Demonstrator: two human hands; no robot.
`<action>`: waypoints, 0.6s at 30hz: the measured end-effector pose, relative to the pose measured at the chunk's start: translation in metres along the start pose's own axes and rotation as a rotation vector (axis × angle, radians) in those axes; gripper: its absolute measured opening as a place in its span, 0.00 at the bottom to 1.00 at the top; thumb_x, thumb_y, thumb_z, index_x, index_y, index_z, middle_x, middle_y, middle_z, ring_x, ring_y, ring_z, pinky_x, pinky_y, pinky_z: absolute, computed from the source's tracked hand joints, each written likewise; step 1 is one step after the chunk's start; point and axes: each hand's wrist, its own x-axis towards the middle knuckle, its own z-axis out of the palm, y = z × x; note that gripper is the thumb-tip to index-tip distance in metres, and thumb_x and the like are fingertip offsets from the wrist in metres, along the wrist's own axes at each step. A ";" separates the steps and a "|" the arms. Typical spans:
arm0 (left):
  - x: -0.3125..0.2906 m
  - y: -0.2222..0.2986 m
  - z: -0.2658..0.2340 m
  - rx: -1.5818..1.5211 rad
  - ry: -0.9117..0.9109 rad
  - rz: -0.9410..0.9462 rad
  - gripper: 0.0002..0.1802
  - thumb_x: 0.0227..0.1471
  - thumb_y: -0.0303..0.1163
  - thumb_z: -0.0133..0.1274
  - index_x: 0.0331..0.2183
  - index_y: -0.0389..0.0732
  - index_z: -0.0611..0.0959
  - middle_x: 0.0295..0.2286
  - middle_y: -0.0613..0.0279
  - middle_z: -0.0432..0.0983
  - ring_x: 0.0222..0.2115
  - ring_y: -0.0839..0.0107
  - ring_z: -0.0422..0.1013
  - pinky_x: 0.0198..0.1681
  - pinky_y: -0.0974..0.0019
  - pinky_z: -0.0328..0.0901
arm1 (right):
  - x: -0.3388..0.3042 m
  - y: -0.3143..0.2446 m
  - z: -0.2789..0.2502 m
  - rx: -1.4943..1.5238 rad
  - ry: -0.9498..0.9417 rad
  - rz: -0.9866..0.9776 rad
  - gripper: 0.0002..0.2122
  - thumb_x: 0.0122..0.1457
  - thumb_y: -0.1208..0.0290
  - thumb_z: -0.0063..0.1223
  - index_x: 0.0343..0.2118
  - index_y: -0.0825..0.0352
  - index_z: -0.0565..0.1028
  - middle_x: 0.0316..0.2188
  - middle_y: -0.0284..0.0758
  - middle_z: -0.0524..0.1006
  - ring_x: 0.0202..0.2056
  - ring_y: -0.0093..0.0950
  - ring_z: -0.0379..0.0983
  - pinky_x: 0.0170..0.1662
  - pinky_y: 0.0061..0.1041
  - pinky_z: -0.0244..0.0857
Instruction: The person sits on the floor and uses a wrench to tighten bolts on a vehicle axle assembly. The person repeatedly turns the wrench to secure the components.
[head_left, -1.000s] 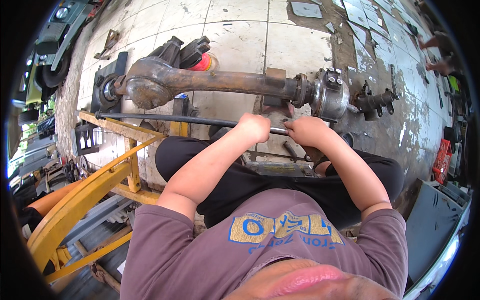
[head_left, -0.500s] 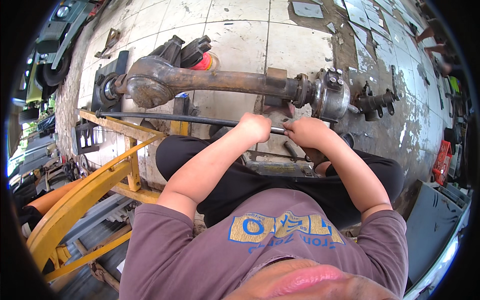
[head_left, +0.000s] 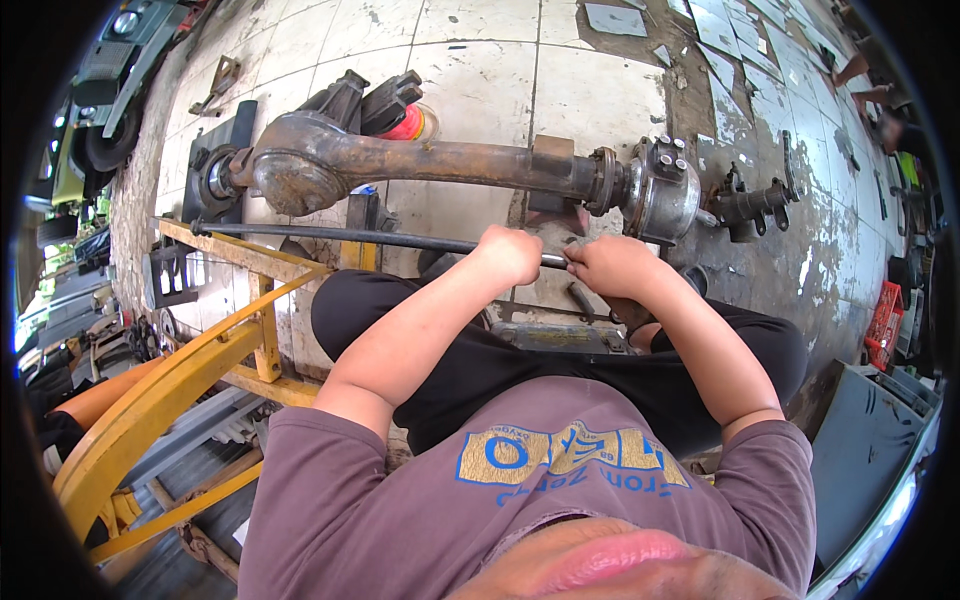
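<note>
A long dark metal rod (head_left: 380,238) lies across in front of me, its left end over a yellow metal frame (head_left: 240,252). My left hand (head_left: 510,254) is wrapped round the rod near its right part. A bare shiny stretch of metal shows between my hands. My right hand (head_left: 612,266) is closed at the rod's right end, thumb and fingers pinching it; the very tip is hidden. Just beyond the rod rests a rusty axle housing (head_left: 440,162), with a round bulge at its left and a bolted steel knuckle (head_left: 665,190) at its right.
To the left, the yellow frame's curved beam (head_left: 160,420) stands close to my arm. A dark metal part (head_left: 750,208) lies right of the axle. Farther right are a red crate (head_left: 885,325) and a grey metal box (head_left: 870,440). Broken tiles (head_left: 720,60) cover the far right floor.
My right fingers have shifted very slightly at the rod's end. The rod and my left hand look the same. At the far right edge, another person's limbs have moved.
</note>
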 end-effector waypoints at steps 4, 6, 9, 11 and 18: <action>0.004 -0.002 0.003 0.012 -0.007 -0.003 0.19 0.53 0.40 0.54 0.46 0.44 0.81 0.40 0.54 0.83 0.44 0.58 0.79 0.47 0.54 0.73 | 0.006 0.003 -0.003 -0.039 -0.061 0.024 0.16 0.66 0.55 0.46 0.49 0.55 0.81 0.36 0.44 0.83 0.41 0.45 0.80 0.46 0.45 0.73; 0.008 -0.004 0.008 0.015 -0.006 0.007 0.19 0.53 0.41 0.55 0.46 0.44 0.81 0.40 0.54 0.83 0.43 0.58 0.79 0.46 0.54 0.73 | -0.002 -0.004 -0.005 -0.034 -0.042 -0.027 0.16 0.66 0.55 0.45 0.49 0.55 0.81 0.36 0.44 0.83 0.41 0.45 0.80 0.46 0.45 0.73; 0.007 -0.004 0.007 0.016 -0.013 0.007 0.20 0.53 0.41 0.55 0.46 0.43 0.81 0.40 0.55 0.83 0.43 0.57 0.79 0.46 0.53 0.73 | 0.007 0.003 0.001 -0.022 -0.035 0.053 0.16 0.66 0.55 0.45 0.48 0.55 0.81 0.36 0.43 0.83 0.40 0.45 0.80 0.45 0.45 0.73; 0.004 -0.002 0.004 0.009 -0.009 -0.003 0.19 0.54 0.40 0.54 0.46 0.43 0.82 0.41 0.55 0.83 0.44 0.59 0.79 0.46 0.55 0.73 | 0.003 0.002 -0.005 -0.044 -0.057 0.006 0.16 0.66 0.55 0.45 0.48 0.55 0.81 0.36 0.43 0.83 0.40 0.45 0.80 0.45 0.45 0.73; 0.001 0.000 0.001 0.006 -0.001 -0.007 0.17 0.54 0.36 0.53 0.45 0.44 0.85 0.42 0.56 0.84 0.45 0.62 0.80 0.47 0.57 0.72 | 0.009 0.003 -0.003 -0.054 -0.065 0.054 0.16 0.66 0.56 0.46 0.47 0.55 0.82 0.36 0.43 0.83 0.40 0.45 0.80 0.45 0.45 0.73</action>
